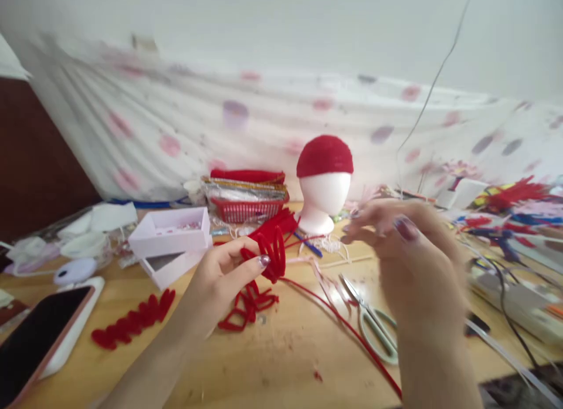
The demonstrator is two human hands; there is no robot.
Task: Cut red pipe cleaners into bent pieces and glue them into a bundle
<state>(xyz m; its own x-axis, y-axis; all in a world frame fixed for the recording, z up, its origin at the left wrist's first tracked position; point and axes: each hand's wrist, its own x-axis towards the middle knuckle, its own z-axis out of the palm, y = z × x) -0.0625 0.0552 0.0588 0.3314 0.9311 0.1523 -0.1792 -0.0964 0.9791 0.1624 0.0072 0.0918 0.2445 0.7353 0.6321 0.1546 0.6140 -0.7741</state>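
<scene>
Between the thumb and fingers of my left hand (222, 274) is a bundle of looped red pipe cleaner (276, 256). One thin end of it points right, and a long red stem (334, 309) runs from near the bundle down to the lower right. My right hand (417, 262) is raised above the scissors (369, 318), smeared by motion; its thumb and fingers look apart and I see nothing in them. Below my left hand lie more bent red pipe cleaner shapes (246, 309). A scalloped red pipe cleaner piece (134, 321) rests on the table at left.
A white foam head (325, 198) with a red cap (326, 155) stands at the back. Left of it are a red basket (248, 209) of craft supplies and white boxes (171, 236). A phone (39, 344) lies front left. Coloured pipe cleaners (514, 203) and cables crowd the right.
</scene>
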